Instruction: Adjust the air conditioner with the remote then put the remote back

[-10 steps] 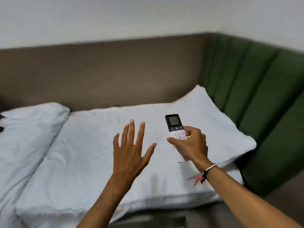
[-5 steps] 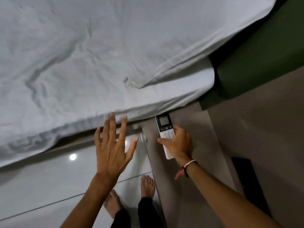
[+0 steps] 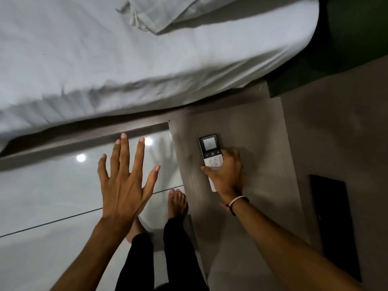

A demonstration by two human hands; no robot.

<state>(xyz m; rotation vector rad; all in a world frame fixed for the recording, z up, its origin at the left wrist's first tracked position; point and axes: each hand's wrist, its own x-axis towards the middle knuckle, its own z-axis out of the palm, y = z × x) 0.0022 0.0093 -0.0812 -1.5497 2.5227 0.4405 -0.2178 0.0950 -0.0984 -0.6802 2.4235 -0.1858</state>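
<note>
- My right hand (image 3: 225, 175) grips the remote (image 3: 210, 153) over the counter (image 3: 262, 143), long axis pointing away toward the bed (image 3: 126, 59).
- My left hand (image 3: 123, 181) hangs spread and empty, farther off.

The remote (image 3: 210, 157) is a slim white bar with a black upper part that has a small grey screen, and below it a row of dark buttons and then pale buttons. It lies lengthwise, with the screen end pointing toward the bed, low over the grey-brown wooden top beside the bed; whether it touches the wood, I cannot tell. Its lower half is covered by the fingers that grip it.
</note>
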